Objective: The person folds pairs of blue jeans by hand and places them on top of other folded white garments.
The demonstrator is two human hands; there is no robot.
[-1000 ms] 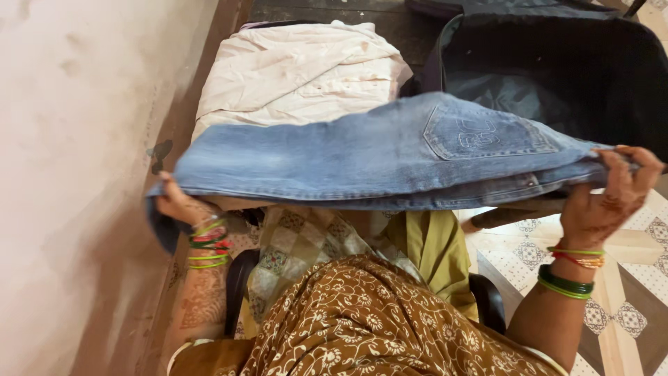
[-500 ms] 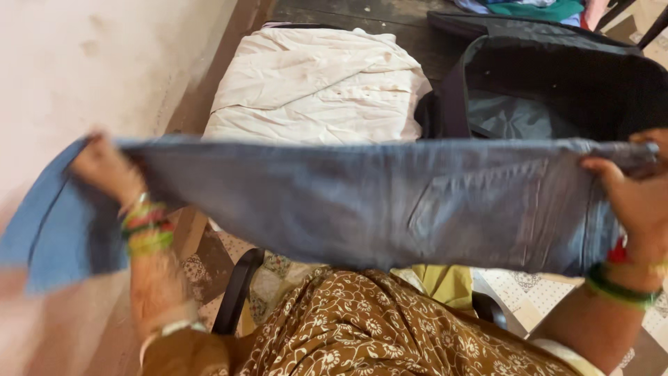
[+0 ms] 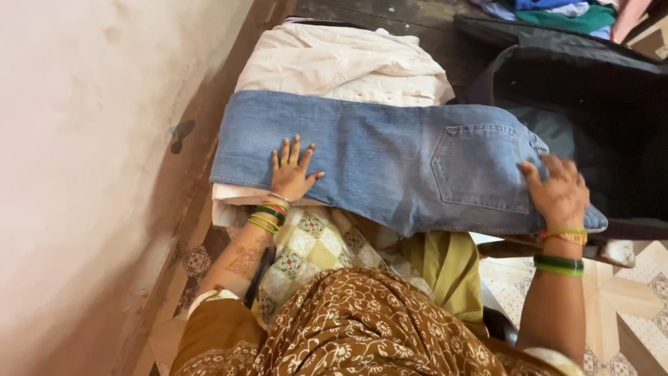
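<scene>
Half a second before, both hands had held the jeans (image 3: 390, 163) stretched in the air; now the jeans had come down and lay flat and folded across the near part of the cream cloth pile (image 3: 341, 59).

Fingers of the left hand (image 3: 292, 174) were spread wide and pressed palm-down on the left part of the denim, gripping nothing. Fingers of the right hand (image 3: 557, 191) were also open and lay flat on the right end of the jeans, just right of the back pocket (image 3: 480, 167), at the waist edge. Both wrists carried green, red and gold bangles (image 3: 268, 212).

The jeans ran left to right, their right end reaching over the edge of the open black bag (image 3: 591, 90), which stood to the right. Beyond the bag, at the far right, some blue and green clothes (image 3: 557, 10) showed. A pale wall (image 3: 83, 174) rose on the left. Near the camera, a checked cloth (image 3: 313, 247) and a brown flowered garment (image 3: 369, 327) covered the person's lap, above a patterned tile floor (image 3: 626, 292).
</scene>
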